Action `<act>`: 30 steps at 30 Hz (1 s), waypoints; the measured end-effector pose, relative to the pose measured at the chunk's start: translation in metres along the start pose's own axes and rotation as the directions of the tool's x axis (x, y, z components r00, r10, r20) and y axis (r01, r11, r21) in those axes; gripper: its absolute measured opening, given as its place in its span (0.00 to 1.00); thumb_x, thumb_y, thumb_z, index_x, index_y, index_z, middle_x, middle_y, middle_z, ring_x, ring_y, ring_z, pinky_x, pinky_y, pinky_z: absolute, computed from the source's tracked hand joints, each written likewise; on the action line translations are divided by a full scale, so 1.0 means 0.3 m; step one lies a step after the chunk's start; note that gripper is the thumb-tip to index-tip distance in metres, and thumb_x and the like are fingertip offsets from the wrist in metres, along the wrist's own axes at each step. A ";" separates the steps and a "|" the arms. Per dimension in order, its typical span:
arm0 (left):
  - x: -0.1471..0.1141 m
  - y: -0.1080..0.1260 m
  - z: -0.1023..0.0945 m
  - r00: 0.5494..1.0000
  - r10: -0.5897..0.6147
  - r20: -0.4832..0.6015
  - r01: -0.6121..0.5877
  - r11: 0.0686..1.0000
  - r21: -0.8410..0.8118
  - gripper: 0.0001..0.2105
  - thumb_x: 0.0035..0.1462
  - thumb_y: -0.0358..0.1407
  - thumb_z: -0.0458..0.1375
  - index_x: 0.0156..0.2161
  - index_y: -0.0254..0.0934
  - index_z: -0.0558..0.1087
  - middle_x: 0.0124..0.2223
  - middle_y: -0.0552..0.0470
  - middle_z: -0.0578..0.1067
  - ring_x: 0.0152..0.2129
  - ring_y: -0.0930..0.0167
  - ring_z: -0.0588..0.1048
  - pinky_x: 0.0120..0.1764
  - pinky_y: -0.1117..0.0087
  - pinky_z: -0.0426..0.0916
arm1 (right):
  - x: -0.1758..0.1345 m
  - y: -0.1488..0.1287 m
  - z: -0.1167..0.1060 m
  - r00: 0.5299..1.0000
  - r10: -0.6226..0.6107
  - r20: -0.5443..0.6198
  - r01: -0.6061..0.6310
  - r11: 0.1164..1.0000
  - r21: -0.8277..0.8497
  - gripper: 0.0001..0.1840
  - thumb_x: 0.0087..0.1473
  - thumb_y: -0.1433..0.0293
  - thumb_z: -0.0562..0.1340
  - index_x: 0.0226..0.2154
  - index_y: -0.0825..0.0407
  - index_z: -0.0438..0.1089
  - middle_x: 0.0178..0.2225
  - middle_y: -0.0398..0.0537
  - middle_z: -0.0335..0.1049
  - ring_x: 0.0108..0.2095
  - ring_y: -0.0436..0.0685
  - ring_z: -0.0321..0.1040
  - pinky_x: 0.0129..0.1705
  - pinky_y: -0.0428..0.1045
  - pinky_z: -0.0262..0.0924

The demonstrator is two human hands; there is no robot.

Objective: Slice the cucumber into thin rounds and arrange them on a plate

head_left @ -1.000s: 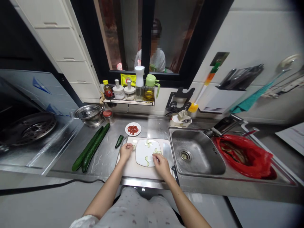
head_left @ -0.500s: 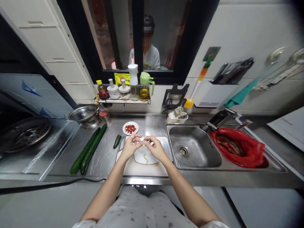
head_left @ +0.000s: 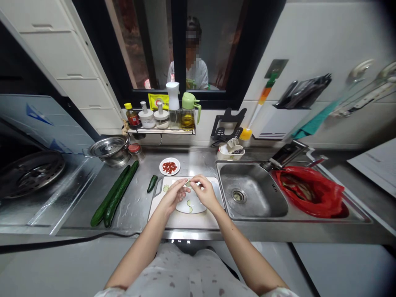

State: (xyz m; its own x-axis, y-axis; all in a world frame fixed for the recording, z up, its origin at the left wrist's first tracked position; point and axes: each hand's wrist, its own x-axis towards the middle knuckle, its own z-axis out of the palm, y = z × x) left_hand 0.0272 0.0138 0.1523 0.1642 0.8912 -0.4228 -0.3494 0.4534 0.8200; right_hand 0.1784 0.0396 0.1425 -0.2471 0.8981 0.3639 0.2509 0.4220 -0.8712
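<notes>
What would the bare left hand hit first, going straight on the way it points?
Likely the thin green cucumber slice at the fingertips of the bare right hand, then that hand; depth is unclear.

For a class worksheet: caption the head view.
Left hand and right hand at a thin green slice over a white rounded-square plate on a pale rectangular board.

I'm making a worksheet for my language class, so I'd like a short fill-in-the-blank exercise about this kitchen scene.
The left hand and right hand are over a plate coloured ____.
From the person's side, the long cucumbers lie to the ____ of the cutting board.
The bag right of the sink basin is coloured ____.
The oil jug has a handle coloured light ____.

Missing words: white; left; red; green.
</notes>
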 end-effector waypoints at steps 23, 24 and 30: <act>0.022 0.016 -0.010 0.944 0.327 -0.045 -0.318 0.937 0.141 0.28 0.39 0.37 0.66 0.48 0.37 0.68 0.27 0.57 0.72 0.25 0.76 0.70 0.35 0.73 0.62 | -0.007 -0.018 0.010 0.972 0.213 0.102 -0.231 0.947 0.222 0.13 0.48 0.58 0.62 0.27 0.51 0.66 0.25 0.41 0.68 0.27 0.49 0.64 0.26 0.44 0.58; 0.021 0.016 -0.009 0.939 0.343 -0.041 -0.334 0.931 0.147 0.28 0.39 0.37 0.66 0.49 0.37 0.68 0.27 0.57 0.72 0.26 0.76 0.71 0.36 0.73 0.62 | -0.006 -0.020 0.010 0.962 0.243 0.127 -0.269 0.928 0.257 0.13 0.48 0.58 0.62 0.27 0.51 0.66 0.23 0.41 0.67 0.25 0.48 0.63 0.25 0.43 0.58; 0.032 0.000 -0.019 0.908 0.418 -0.017 -0.403 0.884 0.236 0.27 0.43 0.36 0.65 0.50 0.36 0.67 0.28 0.55 0.73 0.26 0.75 0.71 0.36 0.73 0.63 | 0.004 -0.030 -0.003 0.892 0.376 0.251 -0.447 0.816 0.366 0.13 0.46 0.60 0.64 0.26 0.52 0.65 0.20 0.38 0.67 0.20 0.46 0.64 0.21 0.41 0.56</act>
State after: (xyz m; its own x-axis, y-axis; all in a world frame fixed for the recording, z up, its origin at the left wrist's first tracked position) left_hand 0.0235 0.0221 0.1461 -0.0128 0.9988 -0.0479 -0.1570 0.0453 0.9866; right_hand 0.1767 0.0369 0.1509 -0.3613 0.9285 -0.0858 -0.0271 -0.1025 -0.9944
